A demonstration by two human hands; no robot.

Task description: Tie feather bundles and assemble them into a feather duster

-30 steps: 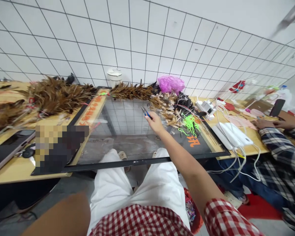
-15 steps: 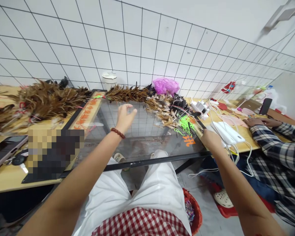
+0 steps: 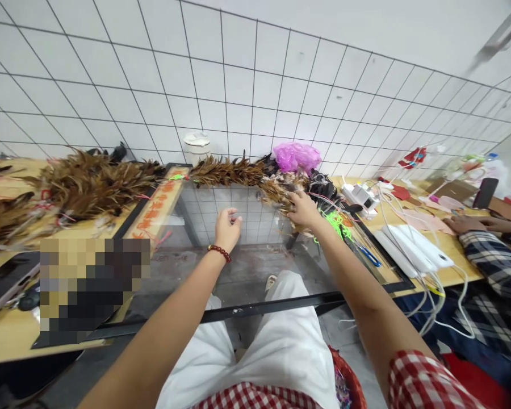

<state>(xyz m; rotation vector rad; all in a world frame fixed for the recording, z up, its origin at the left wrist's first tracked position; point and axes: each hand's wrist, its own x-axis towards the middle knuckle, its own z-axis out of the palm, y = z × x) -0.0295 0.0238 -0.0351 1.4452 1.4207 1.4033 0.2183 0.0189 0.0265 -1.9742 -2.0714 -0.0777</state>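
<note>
My left hand (image 3: 229,230), with a bead bracelet at its wrist, hovers over the glass tabletop (image 3: 238,264). Its fingers are curled in toward the thumb; anything between them is too small to make out. At the back right of the glass, my right hand (image 3: 302,210) reaches onto a heap of loose brown and pale feathers (image 3: 275,192), fingers apart and touching it. A brown feather garland (image 3: 230,172) lies along the back edge. Bright green string (image 3: 337,223) sits beside my right forearm. A blue-handled tool (image 3: 369,255) rests near the right edge of the glass.
More feather bundles (image 3: 102,182) lie on the left. A lidded white cup (image 3: 196,147) and a pink plastic bag (image 3: 297,157) stand against the wire grid. White power banks (image 3: 413,250) with cables lie right, near a co-worker's plaid sleeve (image 3: 488,253). A red basket (image 3: 351,378) is below.
My right hand has moved from the table's right edge, left and away from me, onto the feather heap. The blue-handled tool now shows there. My left hand's fingers have curled in.
</note>
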